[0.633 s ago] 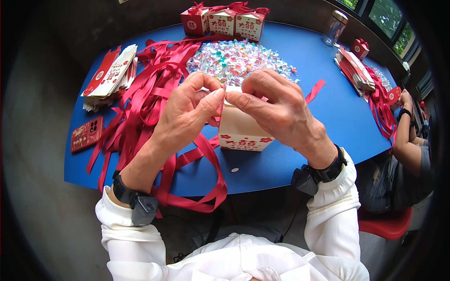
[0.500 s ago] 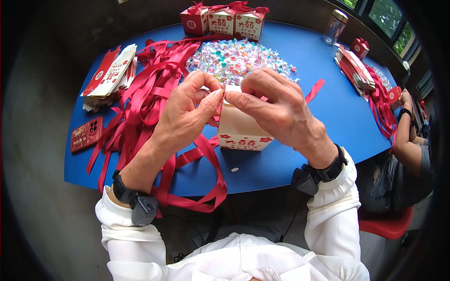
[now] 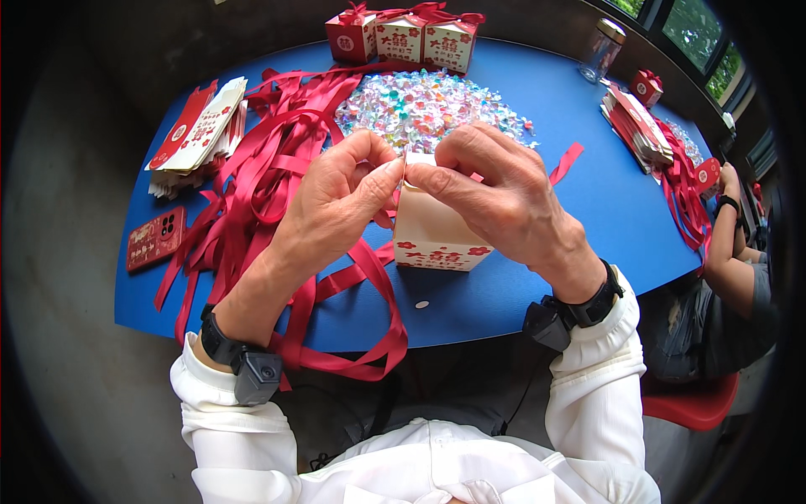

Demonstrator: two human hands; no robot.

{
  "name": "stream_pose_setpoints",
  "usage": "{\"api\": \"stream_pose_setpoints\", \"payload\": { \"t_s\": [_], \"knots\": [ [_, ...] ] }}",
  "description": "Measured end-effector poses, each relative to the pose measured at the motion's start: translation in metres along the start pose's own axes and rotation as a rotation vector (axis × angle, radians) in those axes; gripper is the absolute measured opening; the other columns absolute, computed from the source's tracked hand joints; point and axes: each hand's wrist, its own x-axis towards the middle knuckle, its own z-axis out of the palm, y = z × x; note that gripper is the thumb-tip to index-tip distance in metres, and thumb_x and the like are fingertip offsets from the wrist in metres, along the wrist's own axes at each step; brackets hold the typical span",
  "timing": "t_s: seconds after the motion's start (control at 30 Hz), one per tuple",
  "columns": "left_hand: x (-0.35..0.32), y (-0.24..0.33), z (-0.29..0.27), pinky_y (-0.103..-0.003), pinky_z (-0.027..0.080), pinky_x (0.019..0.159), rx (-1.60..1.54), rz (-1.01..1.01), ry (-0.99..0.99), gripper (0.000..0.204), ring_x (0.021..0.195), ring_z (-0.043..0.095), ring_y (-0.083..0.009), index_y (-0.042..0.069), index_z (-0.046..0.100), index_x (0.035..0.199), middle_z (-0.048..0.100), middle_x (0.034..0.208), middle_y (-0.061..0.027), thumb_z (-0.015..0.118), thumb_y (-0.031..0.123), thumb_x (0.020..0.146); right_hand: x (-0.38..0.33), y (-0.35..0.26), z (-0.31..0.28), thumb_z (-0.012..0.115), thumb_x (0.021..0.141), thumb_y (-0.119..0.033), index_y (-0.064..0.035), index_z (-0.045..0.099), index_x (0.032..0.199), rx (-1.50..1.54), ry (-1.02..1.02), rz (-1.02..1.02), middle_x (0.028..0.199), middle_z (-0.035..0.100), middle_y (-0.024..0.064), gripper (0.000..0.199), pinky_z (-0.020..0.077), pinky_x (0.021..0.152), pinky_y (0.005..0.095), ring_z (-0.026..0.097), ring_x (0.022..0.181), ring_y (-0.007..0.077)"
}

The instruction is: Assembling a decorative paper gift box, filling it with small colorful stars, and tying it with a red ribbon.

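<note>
Head cam, fisheye, facing dn, tbl near.

Cream box, red floral print, upright, on blue table

Red ribbons lie left on the blue table. Tied boxes stand far, a cream box nearer.

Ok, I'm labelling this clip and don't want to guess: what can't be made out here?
All in the head view:
Inside of the cream box: hidden by its walls.
Part of its top: hidden by the left hand and right hand.
Screen of the phone: hidden, back facing up.
Single bits in the shiny pile: too small.
Head of the co-worker: cut off by the dark lens rim.
</note>
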Motion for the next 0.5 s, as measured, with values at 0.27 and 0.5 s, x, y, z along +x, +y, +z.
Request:
{"api": "stream_pose_setpoints", "payload": {
  "t_s": [0.27, 0.5],
  "knots": [
    [0.000, -0.001, -0.002, -0.023, 0.055, 0.070, -0.009, 0.009, -0.048, 0.014, 0.080, 0.059, -0.0055, 0.002, 0.051, 0.102, 0.055, 0.091, -0.0003, 0.051, 0.016, 0.104, 0.001, 0.000, 0.001, 0.084, 0.073, -0.013, -0.0076, 0.068, 0.115, 0.179, 0.007, 0.178, 0.088, 0.062, 0.0061, 0.045, 0.0548, 0.060, 0.0303, 0.065, 0.075, 0.0198],
    [-0.003, -0.002, -0.003, -0.022, 0.053, 0.072, 0.011, 0.056, -0.056, 0.014, 0.083, 0.058, -0.0049, 0.003, 0.051, 0.102, 0.055, 0.094, -0.0012, 0.049, 0.016, 0.105, 0.004, -0.009, 0.008, 0.084, 0.074, -0.039, 0.0010, 0.059, 0.113, 0.311, -0.092, 0.413, 0.097, 0.062, 0.0168, 0.061, 0.0517, 0.079, 0.0421, 0.064, 0.091, 0.0318]
  ]
}}
